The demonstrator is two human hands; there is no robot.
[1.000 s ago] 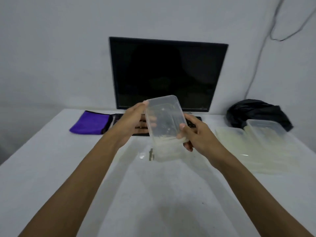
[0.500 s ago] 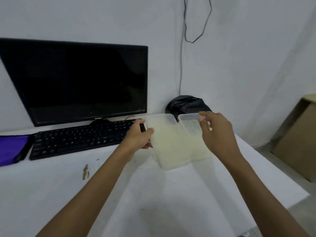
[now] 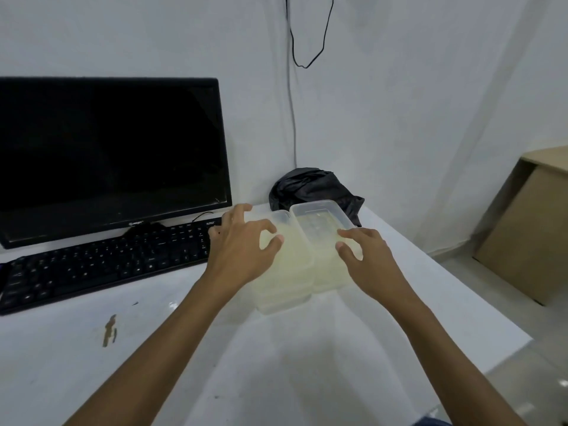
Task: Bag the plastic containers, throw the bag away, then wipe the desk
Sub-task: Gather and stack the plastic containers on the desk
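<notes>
Head view: both hands have come down onto the two plastic containers (image 3: pixel 302 250) lying side by side near the tabletop's (image 3: pixel 292 364) far right corner. Left hand (image 3: pixel 242 250) and right hand (image 3: pixel 368 259) rest on them, fingers spread, not yet gripping. The black bag (image 3: pixel 313 187) waits just behind; bagging is likely next.

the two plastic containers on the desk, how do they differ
The left container lies nearer the keyboard under the left hand; the right container reaches further back toward the black bag, with the right hand on its near part. Both are translucent, rectangular and side by side.
</notes>
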